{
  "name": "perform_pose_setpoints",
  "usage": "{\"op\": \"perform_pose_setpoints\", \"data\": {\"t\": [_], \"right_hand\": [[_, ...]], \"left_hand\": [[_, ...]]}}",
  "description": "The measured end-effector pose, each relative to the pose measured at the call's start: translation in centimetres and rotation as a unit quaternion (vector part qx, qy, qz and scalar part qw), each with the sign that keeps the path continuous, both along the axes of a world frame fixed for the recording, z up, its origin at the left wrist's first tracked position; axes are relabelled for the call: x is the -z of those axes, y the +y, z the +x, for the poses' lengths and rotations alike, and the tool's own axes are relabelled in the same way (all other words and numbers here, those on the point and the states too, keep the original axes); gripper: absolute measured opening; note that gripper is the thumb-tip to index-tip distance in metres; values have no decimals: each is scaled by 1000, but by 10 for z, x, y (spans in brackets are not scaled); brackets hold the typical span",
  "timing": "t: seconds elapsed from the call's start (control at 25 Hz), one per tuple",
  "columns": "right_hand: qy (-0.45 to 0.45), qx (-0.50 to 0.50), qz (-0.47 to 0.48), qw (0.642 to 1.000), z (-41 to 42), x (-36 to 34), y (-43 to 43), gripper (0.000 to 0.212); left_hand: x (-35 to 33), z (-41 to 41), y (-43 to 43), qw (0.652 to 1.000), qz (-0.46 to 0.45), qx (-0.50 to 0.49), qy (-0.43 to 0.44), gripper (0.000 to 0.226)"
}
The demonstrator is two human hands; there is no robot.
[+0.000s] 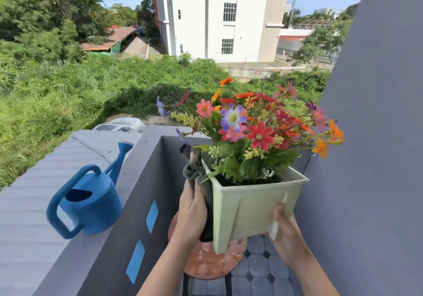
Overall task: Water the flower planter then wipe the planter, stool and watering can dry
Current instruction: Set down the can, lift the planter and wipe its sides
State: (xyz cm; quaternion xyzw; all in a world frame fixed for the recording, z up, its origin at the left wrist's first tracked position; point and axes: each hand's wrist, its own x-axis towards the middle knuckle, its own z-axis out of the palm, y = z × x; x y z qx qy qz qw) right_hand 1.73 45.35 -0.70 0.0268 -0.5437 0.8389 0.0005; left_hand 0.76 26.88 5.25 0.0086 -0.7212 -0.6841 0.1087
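A pale green square planter [251,208] full of mixed red, orange, pink and purple flowers [251,126] is lifted and tilted above a round reddish stool [212,263]. My right hand [286,234] grips its lower right corner. My left hand [191,213] presses a dark grey cloth [196,174] against the planter's left side. A blue watering can [91,199] stands on the grey balcony wall [128,204] to the left, spout pointing away.
A grey wall [366,158] rises close on the right. The balcony floor [261,270] has grey tiles. The stool has dark legs [227,284]. Beyond the ledge lie a corrugated roof [34,181], greenery and a white building.
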Motion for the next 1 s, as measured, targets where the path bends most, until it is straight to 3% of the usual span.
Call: {"op": "perform_pose_setpoints", "data": {"t": [0.16,0.44,0.52,0.68,0.76,0.8,0.88,0.92,1.0], "right_hand": [[-47,21,-7,999,0,19,-7,97],[-65,105,-2,992,-12,49,-11,86],[-75,123,-3,990,-24,59,-8,86],[-65,132,13,989,-51,71,4,104],[-65,125,18,990,-64,79,13,94],[-61,125,23,990,-71,81,18,80],[-58,129,34,989,-88,89,28,62],[-52,128,34,990,-97,95,33,63],[-33,124,40,991,-116,102,41,52]], "left_hand": [[22,-34,-7,999,8,-9,-34,52],[115,-73,0,966,-29,49,-252,70],[148,-68,2,947,22,45,-319,79],[202,-61,-2,880,247,-16,-406,65],[219,-62,-6,868,262,-52,-419,72],[224,-64,-7,883,200,-62,-421,74],[221,-67,-9,924,-34,-45,-379,66],[217,-65,-11,925,-179,-18,-334,60],[225,-60,-11,889,-385,76,-236,62]]}}
